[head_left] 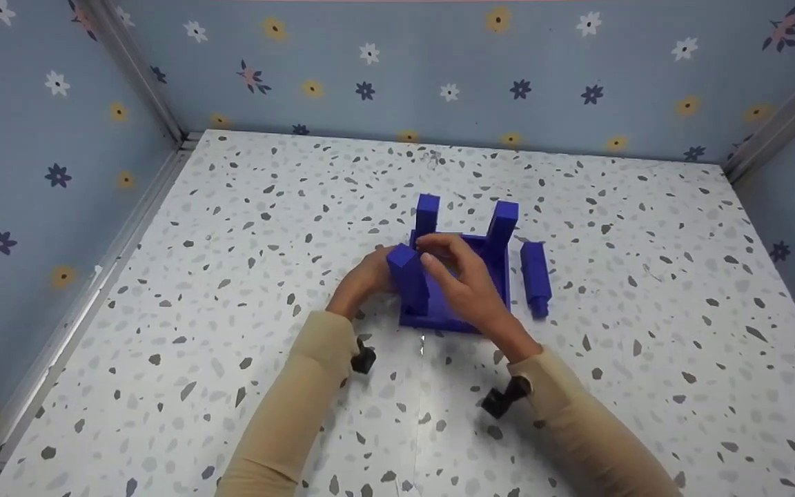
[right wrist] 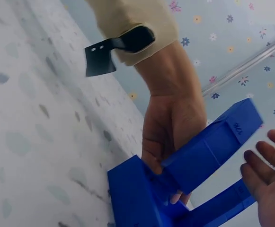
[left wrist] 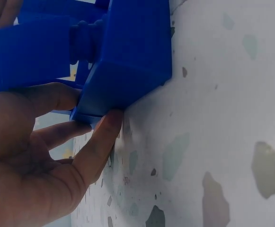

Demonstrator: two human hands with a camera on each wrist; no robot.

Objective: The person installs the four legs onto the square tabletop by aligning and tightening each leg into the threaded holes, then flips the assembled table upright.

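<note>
A blue square frame with raised rims (head_left: 449, 326) lies on the table like an upturned small stool. Two blue legs, back left (head_left: 427, 214) and back right (head_left: 503, 224), stand up from its corners. At the front left corner is another leg (head_left: 408, 279); in the left wrist view a ridged neck shows between this leg (left wrist: 28, 54) and the frame (left wrist: 132, 42). My left hand (head_left: 368, 270) grips the frame's left edge, fingers partly hidden behind the leg. My right hand (head_left: 470, 286) hovers beside that leg's top, its fingers loosely bent and apart from it in the right wrist view.
A loose blue leg (head_left: 535, 273) with a narrower end lies on the speckled table (head_left: 646, 290), right of the frame. Flower-patterned walls (head_left: 439, 69) stand behind and at both sides. A black camera mount (head_left: 504, 397) hangs from each sleeve cuff.
</note>
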